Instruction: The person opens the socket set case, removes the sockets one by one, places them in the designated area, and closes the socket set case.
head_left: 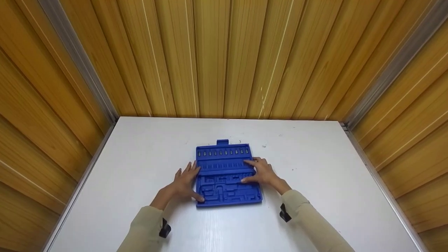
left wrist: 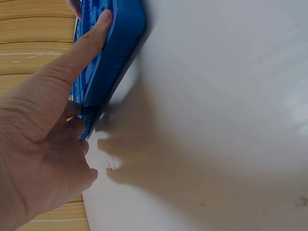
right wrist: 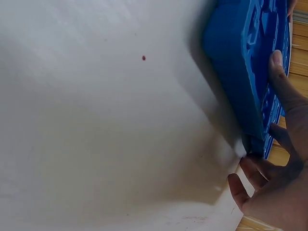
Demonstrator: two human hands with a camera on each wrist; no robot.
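Observation:
A blue plastic tool case (head_left: 229, 203) lies unfolded on the table, its latch (head_left: 222, 142) at the far side. A row of small metal bits (head_left: 225, 152) stands in the far half; the near half shows moulded recesses. My left hand (head_left: 182, 183) is at the case's left side, thumb on the near rim and fingers spread by the hinge. At the right side, my right hand (head_left: 265, 172) reaches over the edge, its thumb on the near half and index finger on the far half. In both wrist views, the remaining fingers extend beyond the case wall.
The white table (head_left: 315, 157) runs up to a yellow wood-look panel wall (head_left: 210, 63). More panels and grey metal posts (head_left: 78, 52) stand at the sides. Small dark marks dot the tabletop. A black wrist device (head_left: 285, 212) sits at each cuff.

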